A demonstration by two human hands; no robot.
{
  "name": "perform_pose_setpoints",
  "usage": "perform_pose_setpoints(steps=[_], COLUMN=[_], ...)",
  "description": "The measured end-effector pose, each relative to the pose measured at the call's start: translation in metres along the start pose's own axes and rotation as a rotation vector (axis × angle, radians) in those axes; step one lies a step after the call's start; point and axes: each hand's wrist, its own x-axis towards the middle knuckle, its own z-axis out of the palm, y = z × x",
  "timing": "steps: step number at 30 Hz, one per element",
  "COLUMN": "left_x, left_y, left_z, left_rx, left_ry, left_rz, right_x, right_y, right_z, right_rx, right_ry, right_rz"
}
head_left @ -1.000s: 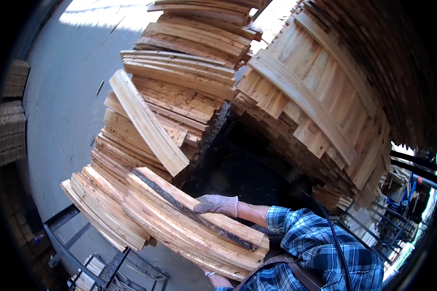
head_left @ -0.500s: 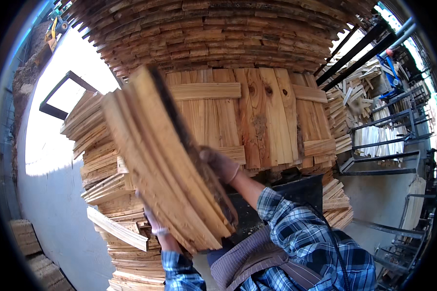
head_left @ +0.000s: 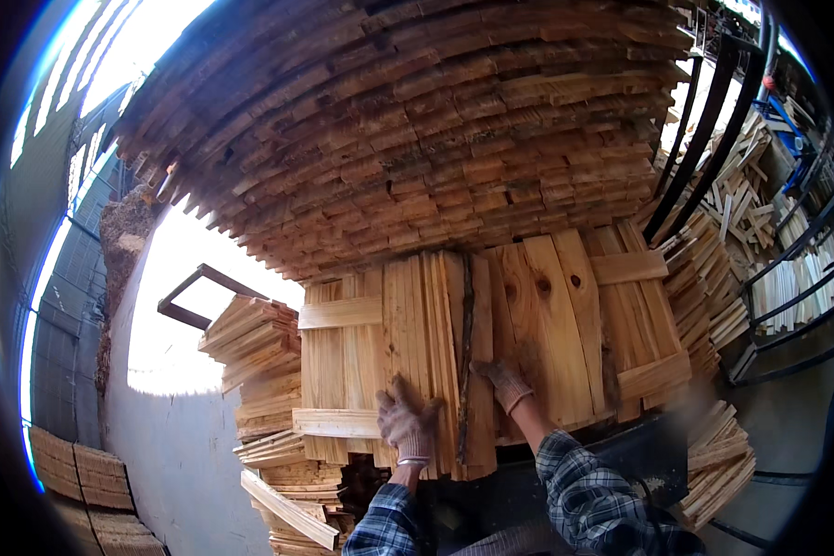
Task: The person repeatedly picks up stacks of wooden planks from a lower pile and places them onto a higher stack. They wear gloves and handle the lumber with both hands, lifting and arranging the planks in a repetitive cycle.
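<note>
A bundle of thin wooden boards [head_left: 440,352] stands on edge in front of me, leaning against a wooden pallet [head_left: 565,324] propped upright. My left hand [head_left: 406,422], in a worn work glove, presses flat on the left face of the bundle near its lower end. On the bundle's right side my gloved right hand [head_left: 505,382] rests against the boards and the pallet planks behind them. One board in the bundle has a dark bark edge [head_left: 466,352]. Both plaid sleeves come in from the bottom edge.
A very tall stack of boards [head_left: 417,130] fills the view above the pallet. Lower stacks [head_left: 259,371] sit to the left, with a loose plank [head_left: 287,508] below. Black metal racks [head_left: 788,278] with more slats stand at the right, next to a spilled pile [head_left: 718,463].
The bundle I carried tilted across my chest now stands on edge against the pallet. My view has swung toward the tall stack, and both hands have shifted to the bundle's lower part.
</note>
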Motion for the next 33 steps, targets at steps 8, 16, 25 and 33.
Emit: perform_pose_setpoints(steps=[8,16,25,33], left_x=[0.006,-0.006,0.003,-0.009], left_y=[-0.016,-0.023,-0.009,0.000], left_z=[0.020,0.037,0.038,0.032], left_rx=[0.138,0.131,-0.017,-0.103], left_ry=[0.021,0.035,0.075,0.086], left_rz=[-0.032,-0.107,0.064,-0.035], right_x=[-0.123,-0.129,-0.064,-0.081], right_y=[-0.054,-0.171,-0.133,-0.174], right_z=[-0.117,-0.287,-0.299,-0.192], right_rx=[0.205,-0.328,-0.434,-1.474], right_ry=[0.064,0.545,0.461,0.654], right_rz=[-0.096,0.093,-0.002,0.214])
